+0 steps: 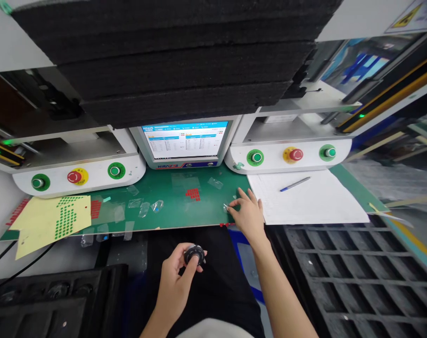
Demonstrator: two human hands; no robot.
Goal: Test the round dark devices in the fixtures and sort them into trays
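Observation:
My left hand (176,281) holds a round black knob-like part (193,256) in front of my lap, with the thumb across its face and the fingers around its edge. At the front of the green work surface (185,220), my right hand (247,211) pinches a small piece of clear film (226,207) between thumb and index finger. Its other fingers are stretched out beside the white paper sheets (305,202). Several loose bits of clear film (144,209) lie on the green surface, to the left of a patch of red stickers (193,194).
A monitor (185,141) stands between two machine panels with green buttons (256,157) and red stop buttons (295,155). Black foam (185,56) hangs overhead. A pen (295,184) lies on the paper. Yellow sticker sheets (55,220) lie left; black compartment trays (361,272) sit below on both sides.

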